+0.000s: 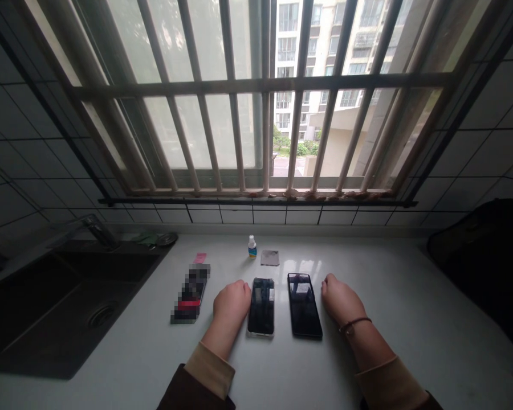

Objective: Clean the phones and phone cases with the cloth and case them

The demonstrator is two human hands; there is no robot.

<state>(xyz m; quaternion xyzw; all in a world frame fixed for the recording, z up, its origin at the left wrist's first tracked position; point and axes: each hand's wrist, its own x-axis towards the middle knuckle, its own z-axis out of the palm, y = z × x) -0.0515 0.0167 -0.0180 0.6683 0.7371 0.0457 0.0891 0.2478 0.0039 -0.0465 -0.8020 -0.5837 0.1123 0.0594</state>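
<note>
Two phones lie face up on the white countertop (277, 370). My left hand (232, 303) rests as a closed fist at the left edge of the phone in a clear case (261, 307). To the right of the black phone (304, 306), my right hand (343, 300) is also curled closed on the counter, a small gap away from it. Nothing shows in either fist. Beyond the phones stand a small white-capped bottle (252, 247) and a flat grey cloth (269, 258). Left of my left hand lies a dark, pixelated flat item (191, 296) with a red band.
A small pink packet (200, 258) lies behind the pixelated item. At the left is a dark sink (64, 319) with a faucet (98, 232). A barred window (256, 85) spans the wall ahead, and a large black object (483, 267) stands at the right.
</note>
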